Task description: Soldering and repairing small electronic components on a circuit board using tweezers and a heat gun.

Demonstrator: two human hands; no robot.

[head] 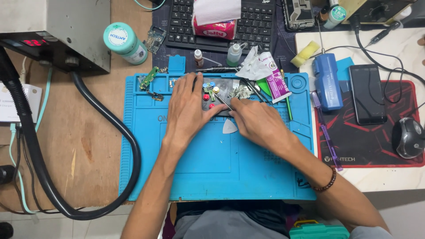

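Note:
My left hand lies flat on the blue work mat, fingers pressing on a small grey device with red, blue and yellow buttons. My right hand is closed around thin metal tweezers, whose tip points up-left onto the device. A white triangular pick lies on the mat just below both hands. A crumpled bit of tissue sits at the device's right end.
A small circuit board lies on the mat's upper left. A thick black hose curves along the mat's left edge. Behind are a keyboard, small bottles, a purple glue tube. At right: a blue box, phone, mouse.

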